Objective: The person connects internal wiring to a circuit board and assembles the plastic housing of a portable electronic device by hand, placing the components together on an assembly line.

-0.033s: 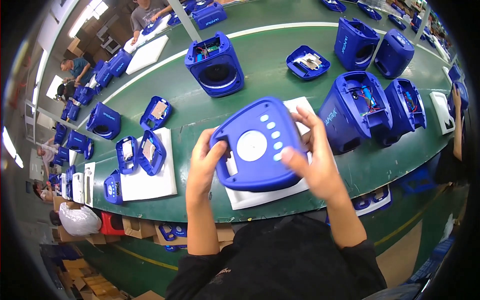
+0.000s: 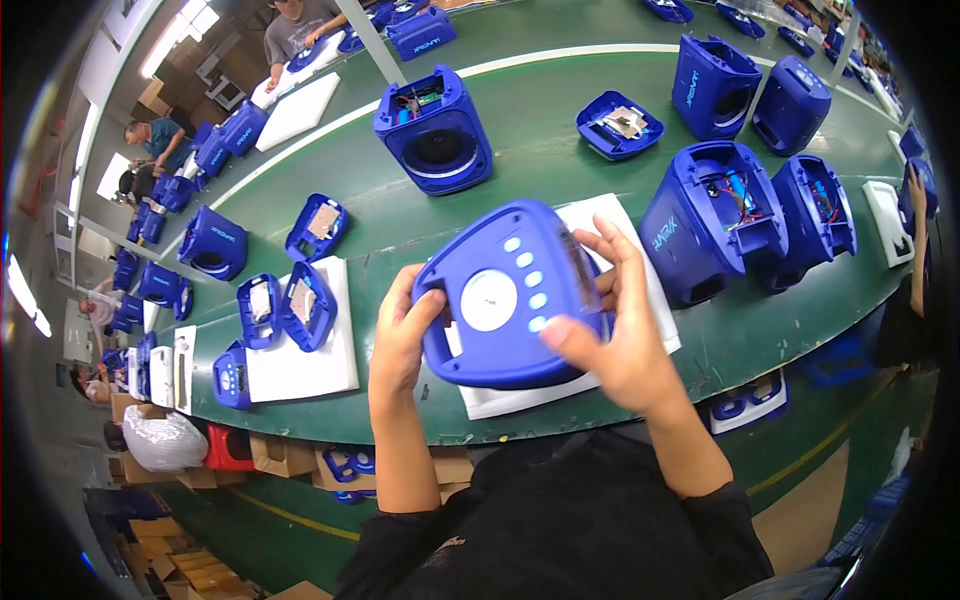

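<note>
Over the near edge of the bench I hold up a blue plastic speaker top panel (image 2: 455, 350), with a white round dial and a row of pale buttons facing me. My left hand (image 2: 398, 340) is closed round its handle bar at the left, thumb through the opening. At the right edge, my right hand (image 2: 630, 345) grips the panel, its thumb over the lowest button and its fingers at the side and behind. Beneath lies a white foam pad (image 2: 640, 270). To the right stands an open blue speaker housing (image 2: 675, 235) with wires and a blue battery inside.
Another open housing (image 2: 820, 210) stands beside it; a speaker body (image 2: 437, 150) stands farther back. An upturned panel (image 2: 620, 125) lies on the green bench (image 2: 540, 165). At left, several panels rest on and around a white pad (image 2: 330, 370). Other people work along the line.
The panel has shifted slightly left and tilted, showing more of its right side. My right thumb has moved left with it, still over the lowest button. Both hands keep their hold.
</note>
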Demonstrator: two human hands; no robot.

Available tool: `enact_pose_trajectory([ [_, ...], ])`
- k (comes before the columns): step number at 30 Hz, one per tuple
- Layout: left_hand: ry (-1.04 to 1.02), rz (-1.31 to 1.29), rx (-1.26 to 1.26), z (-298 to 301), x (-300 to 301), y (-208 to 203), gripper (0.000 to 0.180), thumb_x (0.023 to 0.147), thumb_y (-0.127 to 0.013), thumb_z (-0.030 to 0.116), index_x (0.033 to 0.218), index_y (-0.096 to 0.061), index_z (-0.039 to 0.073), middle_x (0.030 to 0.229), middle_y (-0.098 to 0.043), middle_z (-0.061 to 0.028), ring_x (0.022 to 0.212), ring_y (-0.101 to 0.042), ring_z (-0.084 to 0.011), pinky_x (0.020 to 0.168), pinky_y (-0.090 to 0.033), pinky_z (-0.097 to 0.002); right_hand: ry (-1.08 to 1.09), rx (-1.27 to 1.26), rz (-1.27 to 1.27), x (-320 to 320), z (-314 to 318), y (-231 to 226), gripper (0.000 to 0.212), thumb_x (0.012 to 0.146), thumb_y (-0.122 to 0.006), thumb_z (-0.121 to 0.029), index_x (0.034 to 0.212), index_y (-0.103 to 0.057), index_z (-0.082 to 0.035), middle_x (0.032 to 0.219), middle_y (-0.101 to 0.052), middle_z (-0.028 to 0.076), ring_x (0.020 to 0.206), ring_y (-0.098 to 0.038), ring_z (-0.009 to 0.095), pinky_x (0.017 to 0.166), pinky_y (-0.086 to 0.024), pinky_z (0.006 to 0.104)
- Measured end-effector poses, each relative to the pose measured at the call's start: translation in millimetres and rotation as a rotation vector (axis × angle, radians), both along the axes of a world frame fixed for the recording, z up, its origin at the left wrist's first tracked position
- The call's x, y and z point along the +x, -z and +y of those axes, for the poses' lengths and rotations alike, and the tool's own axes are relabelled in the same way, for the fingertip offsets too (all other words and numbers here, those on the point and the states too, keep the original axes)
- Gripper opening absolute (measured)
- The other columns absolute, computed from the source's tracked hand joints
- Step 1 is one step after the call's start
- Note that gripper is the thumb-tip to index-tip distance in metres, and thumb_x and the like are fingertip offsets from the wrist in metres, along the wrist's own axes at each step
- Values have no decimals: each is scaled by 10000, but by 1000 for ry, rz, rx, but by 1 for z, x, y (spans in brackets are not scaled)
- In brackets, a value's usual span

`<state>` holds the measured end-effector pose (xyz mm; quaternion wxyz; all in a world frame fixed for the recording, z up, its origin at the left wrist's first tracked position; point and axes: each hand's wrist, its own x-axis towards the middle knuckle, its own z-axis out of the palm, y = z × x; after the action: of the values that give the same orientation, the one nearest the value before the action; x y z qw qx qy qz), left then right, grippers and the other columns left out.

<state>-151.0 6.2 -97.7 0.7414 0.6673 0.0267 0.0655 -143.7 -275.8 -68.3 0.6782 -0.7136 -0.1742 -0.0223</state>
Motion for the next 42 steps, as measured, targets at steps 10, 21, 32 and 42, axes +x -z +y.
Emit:
enact_pose_trajectory([
  [10, -33, -16, -156, 63, -49, 37, 395, 1017, -714, 92, 1392, -629, 2, 1240, -731, -65, 1093, -721, -127, 960, -601, -283, -49, -130, -368, -40, 78, -5, 1176, 790, -976, -360, 1676, -310, 32, 1569, -379, 289, 1478, -440, 460, 1264, -391, 538],
  [21, -353, -281, 209, 121, -58, -11, 417, 957, -629, 12, 1372, -636, -33, 1262, -713, -83, 1153, -692, -156, 1033, -545, -299, -244, -221, -601, -8, 101, -40, 954, 867, -869, -227, 1624, -385, 96, 1609, -431, 348, 1482, -476, 544, 1264, -410, 542],
  [32, -355, -228, 535, 245, 156, -32, 312, 994, -705, 73, 1286, -716, -35, 1032, -736, -48, 909, -680, -123, 824, -550, -277, -325, -172, -138, 214, 209, -17, 1102, 835, -986, -255, 1696, -360, 27, 1665, -510, 284, 1404, -646, 393, 1150, -555, 454],
  [42, -126, 17, 596, 287, 255, -31, 238, 1008, -640, 116, 1205, -716, 7, 955, -708, -44, 834, -669, -143, 757, -526, -293, -41, -883, -571, 327, 12, -112, 313, 1002, -787, -313, 1205, -839, -82, 1155, -844, 138, 1037, -808, 272, 974, -625, 401],
])
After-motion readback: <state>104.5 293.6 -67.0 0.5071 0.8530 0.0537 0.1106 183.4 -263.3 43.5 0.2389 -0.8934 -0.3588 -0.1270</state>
